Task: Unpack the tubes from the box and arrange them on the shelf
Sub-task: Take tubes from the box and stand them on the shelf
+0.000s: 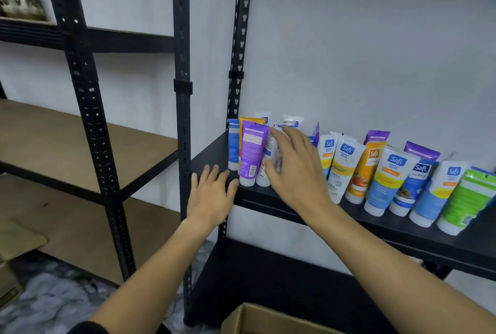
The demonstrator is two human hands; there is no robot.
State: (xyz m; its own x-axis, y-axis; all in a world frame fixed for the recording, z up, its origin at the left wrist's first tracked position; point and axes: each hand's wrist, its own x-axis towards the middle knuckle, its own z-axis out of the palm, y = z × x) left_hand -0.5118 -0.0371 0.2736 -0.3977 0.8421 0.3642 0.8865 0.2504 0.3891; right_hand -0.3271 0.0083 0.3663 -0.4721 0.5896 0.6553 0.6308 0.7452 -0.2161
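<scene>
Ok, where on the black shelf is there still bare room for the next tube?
Little shows. The black shelf is bare only along its front edge, before the leaning row of tubes, and at the left corner by the upright post, where the left hand rests. Around the right hand and purple tube it is packed.

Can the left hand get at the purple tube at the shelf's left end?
Probably yes. The left hand is open at the shelf edge right beside the purple tube, nothing between them. The right hand is on the neighbouring tubes, not blocking it.
</scene>
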